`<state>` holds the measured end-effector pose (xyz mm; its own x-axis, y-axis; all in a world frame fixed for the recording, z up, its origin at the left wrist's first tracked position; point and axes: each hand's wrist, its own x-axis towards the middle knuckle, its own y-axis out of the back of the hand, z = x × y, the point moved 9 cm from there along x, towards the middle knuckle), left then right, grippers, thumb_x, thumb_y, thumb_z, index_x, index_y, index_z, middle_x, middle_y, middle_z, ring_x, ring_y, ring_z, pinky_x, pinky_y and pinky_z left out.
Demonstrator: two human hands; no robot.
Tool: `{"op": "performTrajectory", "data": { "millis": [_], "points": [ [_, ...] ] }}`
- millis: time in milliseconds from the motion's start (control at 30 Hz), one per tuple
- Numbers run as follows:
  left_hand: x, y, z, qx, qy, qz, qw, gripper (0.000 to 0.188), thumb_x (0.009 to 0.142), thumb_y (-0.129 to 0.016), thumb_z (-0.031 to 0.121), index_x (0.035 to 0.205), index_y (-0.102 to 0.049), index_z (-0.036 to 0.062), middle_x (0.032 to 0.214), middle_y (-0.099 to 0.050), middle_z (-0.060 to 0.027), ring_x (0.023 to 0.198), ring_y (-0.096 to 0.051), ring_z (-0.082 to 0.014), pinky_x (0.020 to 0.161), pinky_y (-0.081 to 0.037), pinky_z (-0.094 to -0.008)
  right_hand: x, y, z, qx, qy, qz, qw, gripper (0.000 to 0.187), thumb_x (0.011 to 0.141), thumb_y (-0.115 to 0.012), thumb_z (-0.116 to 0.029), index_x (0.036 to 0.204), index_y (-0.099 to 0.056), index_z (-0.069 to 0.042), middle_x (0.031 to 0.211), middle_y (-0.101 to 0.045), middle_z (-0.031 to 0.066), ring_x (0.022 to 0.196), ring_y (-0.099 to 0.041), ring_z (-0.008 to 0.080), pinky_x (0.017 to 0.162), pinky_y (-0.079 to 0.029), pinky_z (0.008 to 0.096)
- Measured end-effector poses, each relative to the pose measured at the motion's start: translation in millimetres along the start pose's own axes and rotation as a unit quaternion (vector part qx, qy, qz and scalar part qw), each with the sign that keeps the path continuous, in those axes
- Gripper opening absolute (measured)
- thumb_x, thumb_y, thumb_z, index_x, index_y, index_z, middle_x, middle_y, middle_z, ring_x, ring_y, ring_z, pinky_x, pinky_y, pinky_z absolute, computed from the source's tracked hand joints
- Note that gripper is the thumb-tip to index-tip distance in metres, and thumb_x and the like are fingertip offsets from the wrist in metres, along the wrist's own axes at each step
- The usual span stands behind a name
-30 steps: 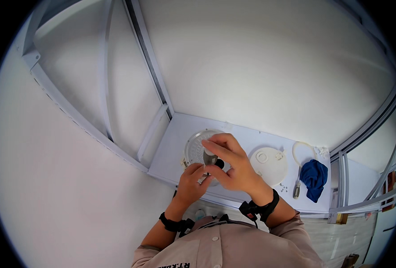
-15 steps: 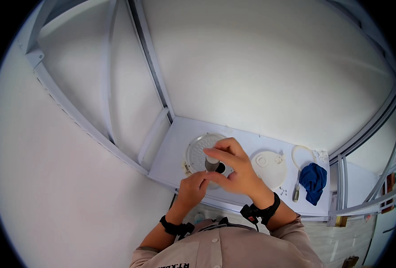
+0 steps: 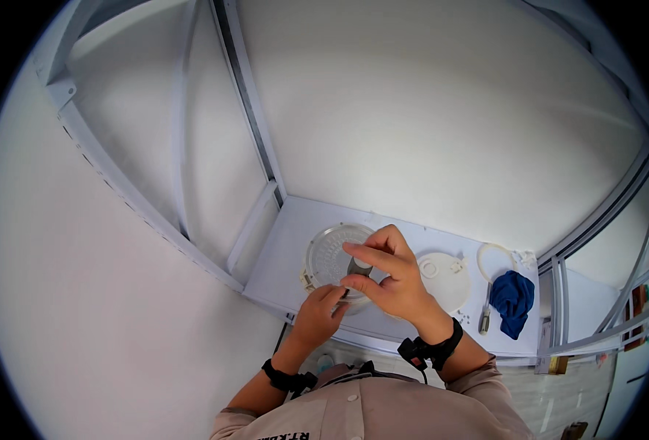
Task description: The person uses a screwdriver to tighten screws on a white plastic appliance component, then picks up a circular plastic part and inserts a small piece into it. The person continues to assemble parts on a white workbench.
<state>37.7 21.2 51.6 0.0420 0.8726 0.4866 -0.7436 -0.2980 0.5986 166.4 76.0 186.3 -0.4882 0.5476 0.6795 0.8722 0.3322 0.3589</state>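
My right hand [image 3: 397,273] grips a grey screwdriver [image 3: 359,268] by its thick, pale-ended handle, thumb on one side and fingers on the other. The handle leans down toward my left hand [image 3: 320,315]. That hand's thumb and fingertips are drawn together around the dark tip end; anything small pinched there is hidden. Both hands are over the near side of a round, silvery disc-shaped housing [image 3: 328,249] with a patterned face, which lies on the white table [image 3: 274,260]. A small pale fitting [image 3: 306,279] sits at the disc's left rim.
Right of the disc lies a round white cover [image 3: 449,290] with a raised ring. Several small screws [image 3: 464,320] are scattered beside it. Another screwdriver [image 3: 485,321], a blue cloth [image 3: 513,302] and a pale looped cord [image 3: 494,245] lie farther right. Metal frame posts [image 3: 264,158] border the table.
The screwdriver handle has tilted and shifted slightly right with my right hand. My left fingertips have moved slightly right and remain near its lower end.
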Motion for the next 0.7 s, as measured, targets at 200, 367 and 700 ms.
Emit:
{"op": "performTrajectory", "data": {
  "millis": [200,367,700],
  "points": [
    [-2.0,-2.1,-4.2,0.011,-0.009,0.009,1.0,0.025,0.084,-0.075,0.001,0.107,-0.064,0.0009,0.098,-0.066,-0.0162,0.09,-0.065,-0.0401,0.076,-0.054,-0.0466,8.4,-6.2,-17.9,0.049,0.003,-0.036,0.998,0.058,0.084,-0.081,-0.002,0.14,-0.065,-0.005,0.12,-0.062,0.012,0.103,-0.062,0.0258,0.089,-0.053,0.0364],
    [0.3,0.2,0.4,0.021,0.008,-0.008,1.0,0.022,0.084,-0.075,0.001,0.102,-0.063,0.0011,0.092,-0.064,-0.0146,0.085,-0.064,-0.039,0.072,-0.054,-0.0471,4.0,-4.7,-6.6,0.031,-0.021,-0.051,0.998,0.053,0.081,-0.083,0.0,0.132,-0.072,-0.008,0.116,-0.065,0.0128,0.097,-0.065,0.0233,0.079,-0.054,0.0327],
    [1.9,1.7,-2.8,0.04,0.001,-0.003,0.999,0.019,0.084,-0.077,0.005,0.093,-0.061,0.0015,0.092,-0.066,-0.0136,0.083,-0.066,-0.0382,0.067,-0.055,-0.0457,12.4,-11.9,-21.9,0.057,0.016,-0.026,0.998,0.054,0.08,-0.083,0.001,0.132,-0.07,-0.005,0.125,-0.066,0.0154,0.104,-0.066,0.0271,0.08,-0.055,0.0334]
  ]
}}
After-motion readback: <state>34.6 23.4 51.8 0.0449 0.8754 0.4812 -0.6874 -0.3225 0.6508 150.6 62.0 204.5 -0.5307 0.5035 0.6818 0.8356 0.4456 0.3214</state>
